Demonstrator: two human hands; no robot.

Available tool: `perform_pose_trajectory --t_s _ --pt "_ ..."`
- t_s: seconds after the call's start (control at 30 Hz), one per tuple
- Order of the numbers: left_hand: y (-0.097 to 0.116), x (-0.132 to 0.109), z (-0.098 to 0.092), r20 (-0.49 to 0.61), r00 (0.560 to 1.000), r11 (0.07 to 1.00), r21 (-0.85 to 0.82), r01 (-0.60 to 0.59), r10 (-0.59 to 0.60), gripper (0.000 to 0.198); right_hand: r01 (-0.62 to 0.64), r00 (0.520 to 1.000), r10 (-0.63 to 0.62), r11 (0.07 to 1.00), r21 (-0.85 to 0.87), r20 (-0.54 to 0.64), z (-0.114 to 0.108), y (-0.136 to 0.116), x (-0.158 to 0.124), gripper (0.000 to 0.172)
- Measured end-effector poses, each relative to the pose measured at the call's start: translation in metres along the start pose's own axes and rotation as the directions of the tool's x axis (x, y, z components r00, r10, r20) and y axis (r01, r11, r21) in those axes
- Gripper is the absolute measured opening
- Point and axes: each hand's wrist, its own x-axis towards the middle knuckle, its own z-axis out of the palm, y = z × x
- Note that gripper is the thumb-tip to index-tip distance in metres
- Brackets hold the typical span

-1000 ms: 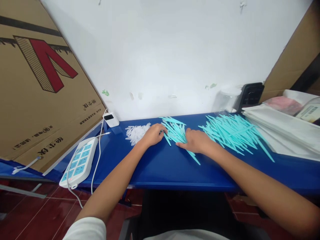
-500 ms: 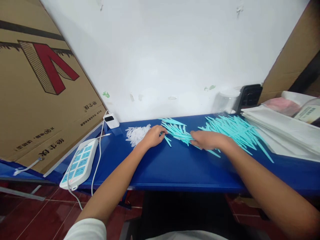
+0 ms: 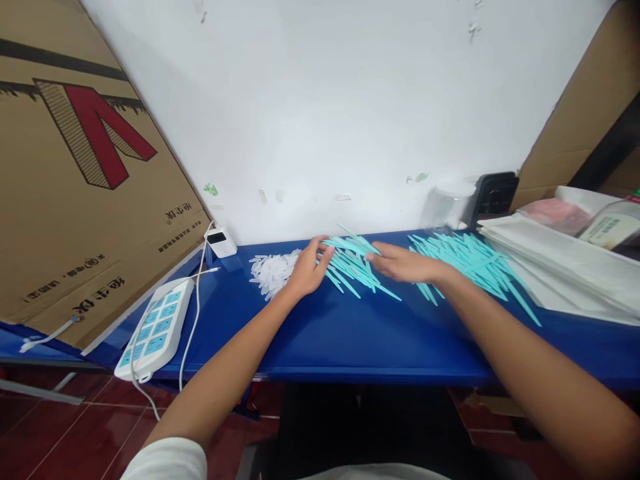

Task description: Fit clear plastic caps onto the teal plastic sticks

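Note:
A small heap of turquoise plastic sticks [image 3: 353,267] lies in the middle of the blue table [image 3: 350,333]. My left hand [image 3: 310,267] rests at its left edge, fingers curled against the sticks. My right hand [image 3: 405,263] lies flat on the heap's right side, fingers stretched out toward the left. A bigger pile of the same turquoise sticks [image 3: 465,260] spreads to the right of my right hand. Left of my left hand sits a heap of small clear plastic pieces [image 3: 273,270].
A white and blue power strip [image 3: 155,330] with its cord hangs at the table's left edge, a white charger [image 3: 220,241] behind it. A large cardboard box [image 3: 80,180] leans at left. Stacked white sheets [image 3: 565,267], a clear jar [image 3: 447,207] and a black device [image 3: 493,197] stand at right.
My right hand slid right into the bigger pile, then came back left and farther up the table onto the small heap. The sticks there are now more spread. My left hand barely moved.

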Motion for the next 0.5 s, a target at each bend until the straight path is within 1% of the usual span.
perform_pose_trajectory --t_s 0.07,0.1,0.13,0.2,0.27,0.33,0.43,0.5 --pt "0.008 0.0 -0.002 -0.108 0.994 0.992 -0.124 0.019 -0.032 0.053 0.035 0.99 -0.057 0.985 0.17 0.131 0.014 -0.005 0.001 0.043" --pt "0.012 0.0 -0.003 -0.15 0.988 0.987 -0.16 0.018 -0.042 0.054 0.037 0.978 -0.084 0.972 0.234 0.193 0.021 -0.008 0.001 0.044" --pt "0.016 0.0 -0.005 -0.18 0.983 0.985 -0.173 0.017 -0.049 0.055 0.037 0.963 -0.109 0.96 0.279 0.247 0.027 -0.011 0.001 0.045" --pt "0.022 -0.003 -0.008 -0.195 0.979 0.988 -0.15 0.023 -0.052 0.057 0.052 0.939 -0.156 0.945 0.322 0.307 0.036 -0.016 0.001 0.047" --pt "0.026 -0.006 -0.009 -0.165 0.985 0.995 -0.096 0.026 -0.042 0.06 0.089 0.923 -0.203 0.939 0.331 0.327 0.041 -0.018 0.001 0.048" --pt "0.029 -0.008 -0.008 -0.106 0.994 0.999 -0.054 0.003 -0.009 0.061 0.102 0.911 -0.23 0.93 0.354 0.341 0.043 -0.019 0.001 0.05" --pt "0.033 -0.01 -0.005 0.03 0.997 0.997 -0.039 -0.07 0.071 0.054 0.059 0.903 -0.225 0.908 0.414 0.365 0.044 -0.02 0.002 0.052" --pt "0.035 -0.01 -0.004 0.092 0.99 0.994 -0.018 -0.104 0.106 0.052 0.013 0.905 -0.203 0.892 0.452 0.374 0.044 -0.02 0.002 0.053"
